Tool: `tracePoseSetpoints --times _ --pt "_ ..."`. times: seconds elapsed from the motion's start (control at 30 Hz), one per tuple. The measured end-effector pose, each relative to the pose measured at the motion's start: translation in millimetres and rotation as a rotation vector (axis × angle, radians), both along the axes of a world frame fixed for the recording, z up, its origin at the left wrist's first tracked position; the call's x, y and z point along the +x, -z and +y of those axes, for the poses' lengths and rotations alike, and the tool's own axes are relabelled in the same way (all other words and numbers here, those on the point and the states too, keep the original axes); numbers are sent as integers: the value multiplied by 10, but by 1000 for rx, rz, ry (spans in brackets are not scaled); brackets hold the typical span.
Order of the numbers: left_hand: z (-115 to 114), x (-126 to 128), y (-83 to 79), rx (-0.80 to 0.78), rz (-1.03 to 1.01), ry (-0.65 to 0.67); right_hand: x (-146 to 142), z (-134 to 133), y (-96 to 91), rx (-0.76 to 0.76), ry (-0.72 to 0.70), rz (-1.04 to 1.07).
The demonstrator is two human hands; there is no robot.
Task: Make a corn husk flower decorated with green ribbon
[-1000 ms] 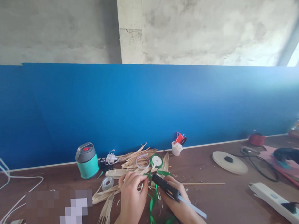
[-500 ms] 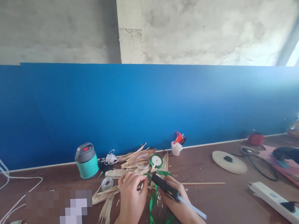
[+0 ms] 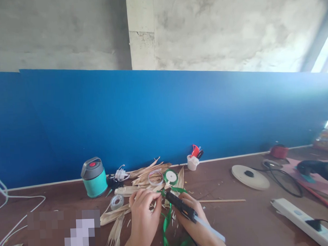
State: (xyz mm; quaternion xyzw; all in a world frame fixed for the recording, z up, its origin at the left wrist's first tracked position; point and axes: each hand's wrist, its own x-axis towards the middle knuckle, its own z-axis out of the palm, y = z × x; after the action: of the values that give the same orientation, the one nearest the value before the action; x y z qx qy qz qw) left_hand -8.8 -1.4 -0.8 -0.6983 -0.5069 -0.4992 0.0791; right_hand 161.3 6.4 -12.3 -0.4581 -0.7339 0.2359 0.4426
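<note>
My right hand grips a black hot glue gun with a clear glue stick sticking out of its back; the nozzle points left toward my other hand. My left hand pinches a small piece of dried corn husk right at the nozzle. A green ribbon trails down between my hands, and its spool lies just behind them. Dried husk strips lie scattered under and left of my left hand.
On the brown table stand a teal flask, a tape roll, a white cup of pens, a thin wooden stick, a round white disc, a power strip and cables. A blue board backs the table.
</note>
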Motion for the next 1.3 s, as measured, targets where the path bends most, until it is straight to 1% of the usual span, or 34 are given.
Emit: tracePoseSetpoints --times 0.1,0.17,0.23,0.27,0.3,0.4,0.5,0.57,0.63,0.67,0.7,0.73,0.77,0.8,0.87,0.93,1.0,1.07,1.2,1.3 --pt "7 -3 3 -30 -37 19 64 -16 -33 0 -12 -116" --pt "10 -8 6 -66 -73 26 177 -2 -46 -49 11 -272" --pt "11 -13 12 -88 -96 31 355 39 -36 -136 92 -465" --pt "11 -14 15 -90 -99 33 464 68 -19 -174 156 -559" --pt "11 -14 18 -86 -99 35 582 99 6 -203 225 -642" --pt "7 -7 27 -60 -93 40 938 189 106 -295 370 -873" --pt "0 6 31 -51 -101 34 1164 234 158 -371 475 -928" --pt "-6 14 32 -60 -107 22 1167 229 111 -384 537 -936" --pt "-12 20 34 -62 -109 6 1024 195 -6 -339 590 -891" --pt "-15 23 35 -59 -108 0 900 169 -80 -253 598 -770" --pt "-16 24 37 -49 -109 -7 748 139 -156 -158 549 -593" --pt "-18 26 39 -38 -111 -13 577 107 -226 -82 441 -401" --pt "-19 26 41 -24 -116 -18 396 74 -285 -44 310 -215" --pt "-19 26 43 -9 -120 -20 217 42 -327 -42 217 -43" --pt "-23 25 45 24 -127 -21 -100 -11 -360 -67 130 197" --pt "-30 25 44 48 -129 -27 -321 -45 -339 -78 130 371" --pt "-39 28 39 64 -131 -34 -444 -58 -295 -107 161 494" --pt "-45 35 34 79 -136 -36 -496 -55 -259 -132 169 575" --pt "-44 53 37 88 -146 -28 -529 -36 -236 -148 130 689" --pt "-46 64 43 88 -159 -20 -553 -20 -235 -176 118 736"
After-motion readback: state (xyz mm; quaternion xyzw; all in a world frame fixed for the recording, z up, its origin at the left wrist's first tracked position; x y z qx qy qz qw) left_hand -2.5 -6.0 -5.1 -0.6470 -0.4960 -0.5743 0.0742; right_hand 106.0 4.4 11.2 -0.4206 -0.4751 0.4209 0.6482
